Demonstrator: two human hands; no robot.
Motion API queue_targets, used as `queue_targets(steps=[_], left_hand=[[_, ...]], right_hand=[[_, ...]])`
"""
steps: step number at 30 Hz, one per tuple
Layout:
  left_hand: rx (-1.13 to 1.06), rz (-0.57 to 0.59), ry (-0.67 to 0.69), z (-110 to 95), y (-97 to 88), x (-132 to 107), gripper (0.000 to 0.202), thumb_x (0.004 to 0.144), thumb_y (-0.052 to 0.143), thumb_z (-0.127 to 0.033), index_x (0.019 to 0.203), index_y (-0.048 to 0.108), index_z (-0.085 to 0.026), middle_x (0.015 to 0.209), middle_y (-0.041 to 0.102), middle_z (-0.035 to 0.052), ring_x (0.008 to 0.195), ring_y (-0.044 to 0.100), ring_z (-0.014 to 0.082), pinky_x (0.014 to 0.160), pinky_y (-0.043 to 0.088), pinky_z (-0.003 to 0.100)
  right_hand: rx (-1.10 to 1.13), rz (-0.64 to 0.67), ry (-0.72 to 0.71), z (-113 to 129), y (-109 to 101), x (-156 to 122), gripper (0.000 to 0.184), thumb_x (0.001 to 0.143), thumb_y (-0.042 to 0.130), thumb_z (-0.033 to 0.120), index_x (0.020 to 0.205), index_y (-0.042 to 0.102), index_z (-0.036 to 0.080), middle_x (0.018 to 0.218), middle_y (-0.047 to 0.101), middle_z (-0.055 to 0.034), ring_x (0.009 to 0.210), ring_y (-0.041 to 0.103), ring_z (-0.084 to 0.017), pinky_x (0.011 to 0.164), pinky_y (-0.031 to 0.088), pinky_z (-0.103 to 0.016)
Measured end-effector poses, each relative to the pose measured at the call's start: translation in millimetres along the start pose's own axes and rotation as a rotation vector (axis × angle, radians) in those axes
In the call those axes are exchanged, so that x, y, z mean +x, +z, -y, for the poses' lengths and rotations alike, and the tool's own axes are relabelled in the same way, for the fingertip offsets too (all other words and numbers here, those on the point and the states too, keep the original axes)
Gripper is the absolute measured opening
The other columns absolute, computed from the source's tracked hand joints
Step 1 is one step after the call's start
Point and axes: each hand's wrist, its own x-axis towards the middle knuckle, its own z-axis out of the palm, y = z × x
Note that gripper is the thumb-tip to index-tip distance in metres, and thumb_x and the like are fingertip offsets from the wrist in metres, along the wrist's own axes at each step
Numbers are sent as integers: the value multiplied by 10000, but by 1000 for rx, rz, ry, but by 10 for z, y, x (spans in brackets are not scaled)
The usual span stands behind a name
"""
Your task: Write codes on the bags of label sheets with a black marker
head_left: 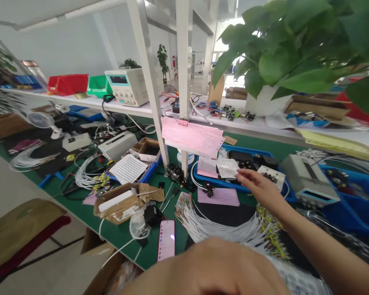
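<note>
My right hand [260,186] reaches over a blue tray [267,154], fingers stretched out. Its fingertips are at the edge of a white dimpled sheet [226,168]; whether they touch it I cannot tell. Large and blurred at the bottom, my left hand [215,268] is close to the camera, its fingers hidden. Beyond it a bundle of white cables [218,227] lies on a black mat [227,214], with yellow-green wire ends [272,229] at the right. A black plug [209,189] with a white cord rests on pink paper [230,197].
A phone [166,241] lies on the green table beside a cardboard box [113,196]. White posts [184,82] rise behind, with pink sheets [192,135] hanging there. A grey instrument [307,180] stands right, near blue bins [353,209]. Plant leaves [276,61] overhang the upper right.
</note>
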Motion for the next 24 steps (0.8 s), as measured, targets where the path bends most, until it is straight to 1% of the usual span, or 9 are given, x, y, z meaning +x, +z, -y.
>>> queue_targets(steps=[2, 3, 4, 7, 10, 12, 18, 21, 24], left_hand=[[283, -75, 126, -356, -110, 283, 478, 756, 475, -603, 1019, 618, -230, 940, 657, 95, 952, 594, 252, 773, 470, 375], [677, -201, 285, -521, -184, 427, 397, 808, 448, -539, 989, 606, -223, 896, 656, 65, 850, 612, 203, 719, 485, 332], [844, -286, 355, -674, -276, 563, 304, 825, 476, -460, 950, 601, -213, 887, 649, 54, 809, 606, 185, 707, 482, 319], [1108, -459, 511, -1047, -648, 905, 172, 855, 461, -313, 904, 572, -192, 823, 607, 35, 726, 566, 164, 673, 464, 308], [1370, -547, 696, -1313, -1009, 1150, 135, 855, 481, -267, 904, 571, -180, 878, 586, 63, 856, 549, 212, 791, 441, 371], [1540, -577, 814, -1446, -1148, 1271, 148, 852, 503, -265, 935, 581, -171, 947, 584, 101, 939, 528, 259, 846, 410, 427], [1904, -564, 1113, -1750, -1196, 1459, 297, 815, 595, -295, 1087, 528, -195, 1130, 559, 164, 1038, 516, 316, 818, 405, 448], [1990, -571, 1221, -1930, -1216, 1454, 374, 796, 620, -341, 1110, 480, -194, 1129, 560, 175, 1028, 527, 314, 811, 406, 450], [2115, -586, 1353, -2051, -1263, 1392, 523, 761, 659, -383, 1178, 413, -185, 1135, 554, 181, 1043, 524, 307, 839, 407, 452]], right_hand=[[7, -75, -32, 175, 185, 247, 454, 691, 592, 548, 957, 580, 180, 907, 632, -88, 860, 582, -245, 789, 457, -393], [5, -105, -37, 233, 269, 355, 434, 683, 601, 543, 924, 571, 183, 891, 622, -79, 844, 574, -234, 783, 449, -383], [6, -132, -35, 276, 347, 450, 416, 675, 610, 537, 890, 559, 185, 869, 615, -72, 824, 568, -227, 770, 444, -376], [39, -162, 3, 349, 540, 648, 385, 667, 619, 530, 816, 524, 188, 762, 596, -47, 729, 555, -206, 667, 436, -343], [110, -140, 39, 422, 635, 703, 336, 686, 608, 511, 732, 503, 195, 655, 580, -13, 608, 514, -166, 569, 387, -288], [170, -113, 55, 527, 633, 675, 313, 698, 611, 480, 647, 486, 198, 567, 548, 15, 525, 456, -133, 520, 333, -259], [492, 52, 138, 1114, 455, 639, 343, 728, 589, 382, 501, 425, 183, 405, 387, 58, 390, 294, -69, 416, 196, -226], [686, 81, 199, 1341, 368, 806, 271, 735, 573, 305, 559, 410, 180, 439, 370, 74, 382, 257, -47, 393, 170, -201], [837, 74, 251, 1443, 316, 1002, 226, 776, 530, 237, 611, 385, 183, 455, 369, 83, 378, 241, -35, 374, 154, -166]])
